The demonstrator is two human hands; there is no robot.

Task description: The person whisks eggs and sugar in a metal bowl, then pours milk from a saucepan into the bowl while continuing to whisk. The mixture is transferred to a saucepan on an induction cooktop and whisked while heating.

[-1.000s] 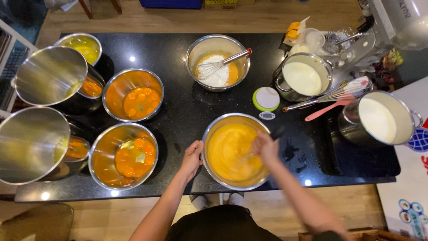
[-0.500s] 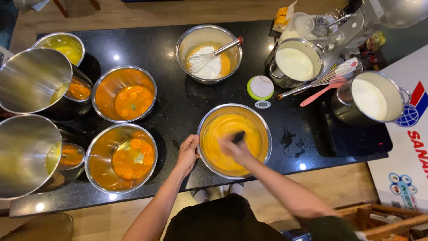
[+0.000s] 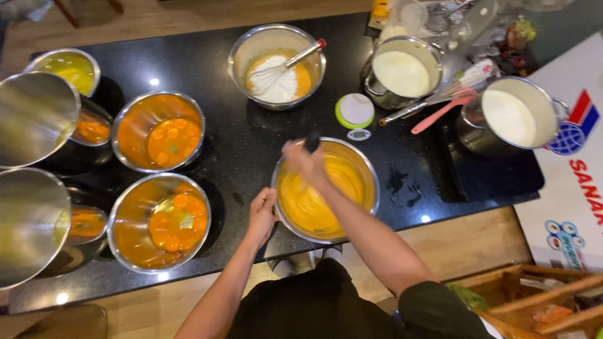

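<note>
My right hand (image 3: 301, 158) had swung from the near right side of the bowl (image 3: 364, 164) across to its far left rim, so the whisk (image 3: 312, 142) was partway round another circle through the yellow batter (image 3: 314, 201). Only a moment earlier that hand sat lower and more to the middle. I judged the mixing to be in full swing, the batter already smooth and even in colour with no streaks that I could see.

The fingers of my right hand were clamped round the whisk's dark handle. The handle's tip poked up and away from me above my knuckles; the wires were hidden under my hand, so the long axis ran steeply down into the bowl, tilted toward the far rim.

My left hand (image 3: 262, 213) had stayed against the bowl's near left wall, fingers curled together on the steel to steady it. The bowl sat on the black counter (image 3: 245, 150), close to the near edge, just in front of a small green and white scale (image 3: 355, 110). Two bowls of egg yolks (image 3: 173, 141) lay to the left.
</note>
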